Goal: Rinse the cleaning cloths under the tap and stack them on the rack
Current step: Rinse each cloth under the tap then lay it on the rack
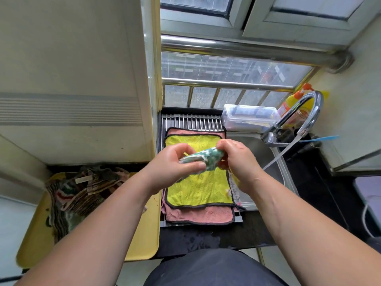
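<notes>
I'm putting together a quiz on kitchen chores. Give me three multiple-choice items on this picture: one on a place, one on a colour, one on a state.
1. Where does the pile of striped cloths lie? A on the tray; B on the windowsill; C on the floor.
2. What colour is the top cloth lying flat on the rack? A pink; B yellow; C blue.
3. The tap is: A off; B running; C wrapped in a cloth.
Answers: A, the pile sits on the tray; B, it is yellow and overlies the pink cloth; B, a stream leaves its spout.
</notes>
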